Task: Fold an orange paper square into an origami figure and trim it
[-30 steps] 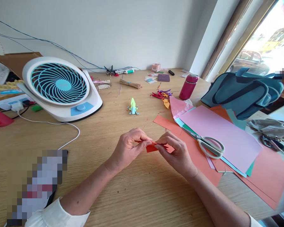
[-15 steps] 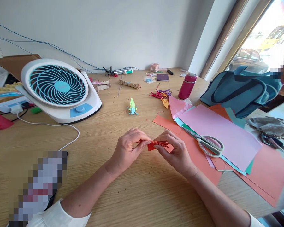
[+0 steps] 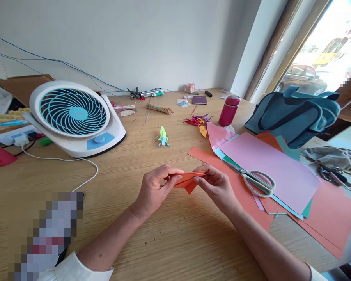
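Note:
A small folded piece of orange paper [image 3: 188,180] is held just above the table between both hands. My left hand [image 3: 158,185] pinches its left end between thumb and fingers. My right hand [image 3: 216,186] grips the right end the same way, with the thumb on the near face. Several layers show along its upper edge, and a pointed flap hangs down in the middle. Beyond the hands stands a small green and light-blue origami figure [image 3: 163,137]. To the right of my right hand, scissors [image 3: 256,181] lie on a stack of coloured sheets.
A white fan [image 3: 78,117] stands at the left, its white cable [image 3: 61,159] running toward the front. Pink paper [image 3: 275,168] and orange sheets [image 3: 333,218] cover the right side. Farther back are a magenta bottle [image 3: 229,111], a blue bag [image 3: 289,117] and a bundle of sticks [image 3: 159,108].
The orange paper has been tilted so more of its flat face shows, with a flap now hanging lower. Both hands keep their pinch. The view has shifted slightly.

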Action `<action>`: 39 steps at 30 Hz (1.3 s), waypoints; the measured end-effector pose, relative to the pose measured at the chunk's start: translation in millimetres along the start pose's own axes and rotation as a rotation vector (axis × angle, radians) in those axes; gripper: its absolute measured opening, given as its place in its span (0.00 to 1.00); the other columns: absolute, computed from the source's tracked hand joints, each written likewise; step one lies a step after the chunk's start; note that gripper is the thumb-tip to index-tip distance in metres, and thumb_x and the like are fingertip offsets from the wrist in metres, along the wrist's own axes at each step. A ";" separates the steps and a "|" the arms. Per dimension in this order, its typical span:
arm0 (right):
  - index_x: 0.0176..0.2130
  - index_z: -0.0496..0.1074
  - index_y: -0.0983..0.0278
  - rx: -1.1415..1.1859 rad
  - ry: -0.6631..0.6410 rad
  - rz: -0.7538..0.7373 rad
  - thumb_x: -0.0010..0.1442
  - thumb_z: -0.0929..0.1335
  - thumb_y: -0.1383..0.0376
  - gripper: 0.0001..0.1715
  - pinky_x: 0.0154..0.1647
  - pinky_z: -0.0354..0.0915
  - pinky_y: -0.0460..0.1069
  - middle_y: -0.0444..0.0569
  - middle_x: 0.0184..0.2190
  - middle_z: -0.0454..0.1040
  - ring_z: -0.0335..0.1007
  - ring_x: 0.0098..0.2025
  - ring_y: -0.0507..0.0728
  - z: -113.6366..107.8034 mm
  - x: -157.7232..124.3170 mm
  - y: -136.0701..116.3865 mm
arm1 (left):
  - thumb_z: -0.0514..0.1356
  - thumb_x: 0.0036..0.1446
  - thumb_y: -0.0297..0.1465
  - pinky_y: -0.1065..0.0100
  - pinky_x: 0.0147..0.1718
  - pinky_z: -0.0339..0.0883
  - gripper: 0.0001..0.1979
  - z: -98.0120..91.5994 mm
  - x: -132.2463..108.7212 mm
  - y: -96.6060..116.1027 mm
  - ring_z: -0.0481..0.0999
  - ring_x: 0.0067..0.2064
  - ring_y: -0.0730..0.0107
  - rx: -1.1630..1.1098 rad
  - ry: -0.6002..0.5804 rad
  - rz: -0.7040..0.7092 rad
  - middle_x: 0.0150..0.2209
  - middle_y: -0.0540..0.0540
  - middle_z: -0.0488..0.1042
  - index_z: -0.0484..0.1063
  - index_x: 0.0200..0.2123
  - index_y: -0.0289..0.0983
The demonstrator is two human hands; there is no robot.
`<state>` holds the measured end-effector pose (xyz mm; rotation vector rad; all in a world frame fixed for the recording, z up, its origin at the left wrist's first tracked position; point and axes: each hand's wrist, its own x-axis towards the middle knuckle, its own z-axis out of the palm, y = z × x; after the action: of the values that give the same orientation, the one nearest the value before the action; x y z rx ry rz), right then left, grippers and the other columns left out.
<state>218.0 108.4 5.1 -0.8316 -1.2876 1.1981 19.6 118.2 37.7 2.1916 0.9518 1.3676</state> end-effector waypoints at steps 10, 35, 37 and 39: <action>0.34 0.76 0.62 0.029 -0.010 -0.010 0.56 0.75 0.53 0.16 0.31 0.73 0.49 0.46 0.29 0.75 0.73 0.30 0.53 4.7 -0.2 -6.0 | 0.59 0.62 0.24 0.72 0.35 0.69 0.06 -1.1 0.7 -0.3 0.77 0.34 0.73 -0.001 -0.066 0.024 0.33 0.48 0.79 0.76 0.37 0.38; 0.35 0.72 0.60 -0.428 0.042 -0.285 0.65 0.68 0.66 0.04 0.37 0.66 0.51 0.47 0.33 0.71 0.68 0.36 0.55 1.0 -3.4 -4.7 | 0.58 0.65 0.25 0.73 0.30 0.63 0.06 3.4 -4.3 -1.0 0.71 0.31 0.74 0.078 -0.058 -0.018 0.31 0.49 0.74 0.76 0.38 0.37; 0.35 0.72 0.61 -0.462 0.038 -0.306 0.65 0.68 0.68 0.04 0.38 0.66 0.51 0.47 0.33 0.71 0.68 0.36 0.54 1.5 -3.9 -6.1 | 0.59 0.65 0.25 0.73 0.31 0.64 0.06 3.9 -4.2 -1.4 0.72 0.33 0.74 0.090 -0.064 0.007 0.32 0.49 0.74 0.76 0.39 0.37; 0.36 0.71 0.61 -0.494 0.029 -0.327 0.65 0.67 0.69 0.05 0.38 0.66 0.51 0.47 0.34 0.71 0.69 0.37 0.54 2.1 -4.4 -7.2 | 0.59 0.64 0.25 0.73 0.33 0.65 0.06 4.5 -4.3 -1.8 0.72 0.34 0.73 0.102 -0.073 0.032 0.33 0.49 0.75 0.77 0.41 0.38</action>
<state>217.7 102.1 11.2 -0.9366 -1.6522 0.6122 21.8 116.5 31.9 2.3246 0.9842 1.2688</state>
